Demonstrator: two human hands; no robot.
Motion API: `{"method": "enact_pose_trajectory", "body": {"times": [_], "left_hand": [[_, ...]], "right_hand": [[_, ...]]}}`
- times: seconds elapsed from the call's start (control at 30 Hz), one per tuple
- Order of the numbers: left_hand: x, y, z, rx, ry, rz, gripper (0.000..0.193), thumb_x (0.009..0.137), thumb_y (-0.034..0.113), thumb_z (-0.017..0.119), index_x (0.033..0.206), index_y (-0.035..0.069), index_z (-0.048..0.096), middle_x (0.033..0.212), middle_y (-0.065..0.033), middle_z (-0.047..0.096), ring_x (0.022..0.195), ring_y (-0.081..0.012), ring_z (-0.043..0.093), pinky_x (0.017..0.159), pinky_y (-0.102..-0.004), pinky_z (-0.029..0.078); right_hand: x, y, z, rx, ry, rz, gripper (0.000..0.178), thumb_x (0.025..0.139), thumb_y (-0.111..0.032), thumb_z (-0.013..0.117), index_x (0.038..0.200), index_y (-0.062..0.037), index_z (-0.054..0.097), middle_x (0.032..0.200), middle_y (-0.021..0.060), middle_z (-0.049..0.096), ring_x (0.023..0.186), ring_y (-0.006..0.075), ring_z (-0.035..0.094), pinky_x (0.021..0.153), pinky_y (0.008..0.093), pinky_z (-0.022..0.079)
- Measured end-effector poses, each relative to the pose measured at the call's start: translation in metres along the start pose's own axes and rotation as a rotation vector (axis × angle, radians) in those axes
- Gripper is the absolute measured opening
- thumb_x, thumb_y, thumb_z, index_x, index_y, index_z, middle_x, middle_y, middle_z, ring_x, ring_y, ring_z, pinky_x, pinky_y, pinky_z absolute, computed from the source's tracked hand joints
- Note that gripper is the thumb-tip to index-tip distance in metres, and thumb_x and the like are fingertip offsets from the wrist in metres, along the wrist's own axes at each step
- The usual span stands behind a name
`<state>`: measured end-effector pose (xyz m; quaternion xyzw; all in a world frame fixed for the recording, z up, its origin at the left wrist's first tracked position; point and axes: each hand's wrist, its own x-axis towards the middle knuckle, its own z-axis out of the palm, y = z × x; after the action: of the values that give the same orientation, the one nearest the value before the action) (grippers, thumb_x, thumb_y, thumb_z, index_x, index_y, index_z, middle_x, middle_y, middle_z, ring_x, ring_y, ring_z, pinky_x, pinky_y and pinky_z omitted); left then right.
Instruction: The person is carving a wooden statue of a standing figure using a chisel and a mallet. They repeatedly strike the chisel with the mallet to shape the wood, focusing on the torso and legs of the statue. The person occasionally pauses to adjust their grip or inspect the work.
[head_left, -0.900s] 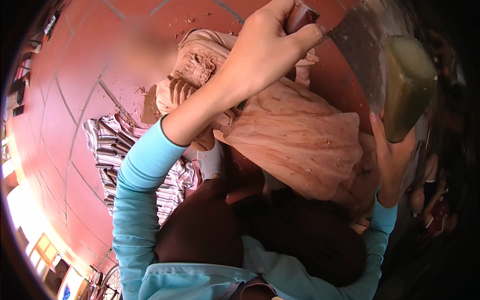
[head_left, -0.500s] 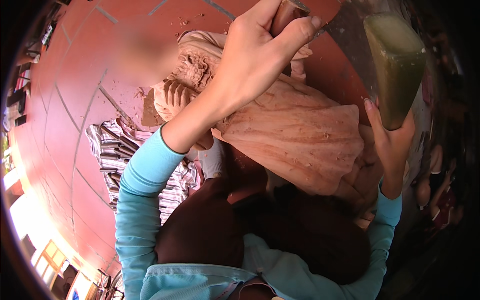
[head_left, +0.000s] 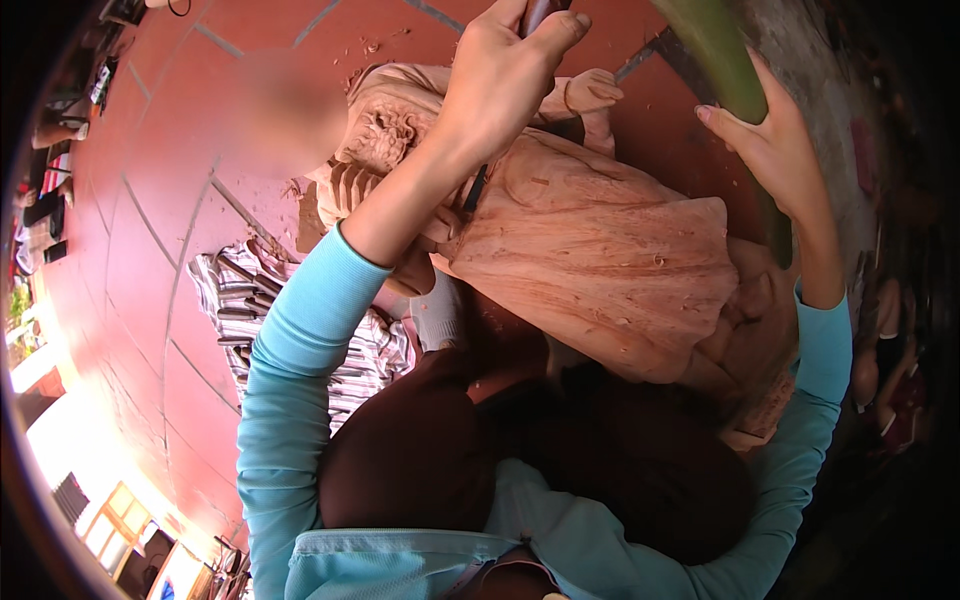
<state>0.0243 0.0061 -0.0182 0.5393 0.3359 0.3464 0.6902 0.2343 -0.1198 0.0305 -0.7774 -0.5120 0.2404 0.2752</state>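
A carved wooden figure (head_left: 590, 240) in a draped robe, with a curly beard and hands, lies before my knees. Above it, my left hand (head_left: 505, 80) is wrapped round the dark handle of a chisel (head_left: 545, 12); its dark blade points down at the figure's robe, partly behind my wrist. To the right, my right hand (head_left: 785, 150) grips a green mallet (head_left: 715, 55) by its handle. The mallet's thick head is raised near the top edge, partly cut off, and sits apart from the chisel. The handle's lower end shows below my hand.
Several chisels with dark handles (head_left: 238, 313) lie on a striped cloth (head_left: 350, 390) to the left. Wood shavings are scattered on the red tiled floor (head_left: 130, 300). People's limbs show at the dim right rim.
The mallet has swung up and left with my right hand, its head now tilted toward the chisel. My left hand has shifted slightly left, still round the chisel.
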Motion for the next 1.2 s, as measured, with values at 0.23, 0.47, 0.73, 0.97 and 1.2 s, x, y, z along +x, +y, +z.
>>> {"method": "enact_pose_trajectory", "body": {"times": [0.23,0.47,0.73,0.97,1.2], "left_hand": [[0.0,-0.004,0.001,0.016,-0.023,-0.036,0.011,0.095,0.016,0.059,0.091,0.006,0.057,0.066,0.0063,0.045,0.055,-0.0032,0.039,0.047,-0.0209,0.031],[-0.005,-0.007,0.001,0.027,-0.046,0.039,0.012,0.095,0.017,0.058,0.093,0.005,0.059,0.069,0.0063,0.047,0.057,-0.0031,0.04,0.049,-0.0207,0.032],[-0.011,0.009,0.009,0.046,-0.012,-0.09,0.012,0.096,0.015,0.056,0.096,0.003,0.06,0.073,0.0054,0.051,0.061,-0.0031,0.044,0.053,-0.0195,0.035],[-0.013,-0.003,0.006,0.042,-0.045,-0.016,0.011,0.097,0.014,0.055,0.096,0.004,0.06,0.076,0.0032,0.056,0.06,-0.0023,0.045,0.051,-0.0175,0.033],[-0.025,0.002,0.01,0.222,-0.538,0.034,0.018,0.095,0.021,0.061,0.101,0.004,0.061,0.077,0.0023,0.062,0.053,-0.0001,0.038,0.047,-0.0178,0.033]], "right_hand": [[0.011,-0.022,0.0,-0.007,-0.071,-0.12,0.066,0.083,0.0,0.066,0.143,-0.0059,0.041,0.139,0.0155,0.051,0.127,0.0214,0.05,0.101,0.0306,0.042],[0.001,-0.017,0.008,-0.084,0.008,-0.242,0.058,0.08,0.003,0.065,0.136,0.0002,0.049,0.126,0.0161,0.061,0.117,0.0199,0.058,0.096,0.0303,0.045],[0.003,0.028,0.003,-0.01,0.027,-0.183,0.066,0.084,0.002,0.066,0.145,-0.0046,0.042,0.135,0.0098,0.055,0.118,0.0142,0.054,0.097,0.0282,0.046],[-0.003,0.014,0.008,-0.041,-0.027,-0.044,0.065,0.085,0.001,0.066,0.145,-0.0056,0.042,0.135,0.0124,0.055,0.122,0.0155,0.052,0.095,0.0288,0.048],[-0.01,0.026,0.005,-0.027,0.034,-0.173,0.067,0.083,-0.006,0.072,0.143,0.0016,0.042,0.133,0.0123,0.057,0.121,0.0157,0.053,0.098,0.029,0.044]]}}
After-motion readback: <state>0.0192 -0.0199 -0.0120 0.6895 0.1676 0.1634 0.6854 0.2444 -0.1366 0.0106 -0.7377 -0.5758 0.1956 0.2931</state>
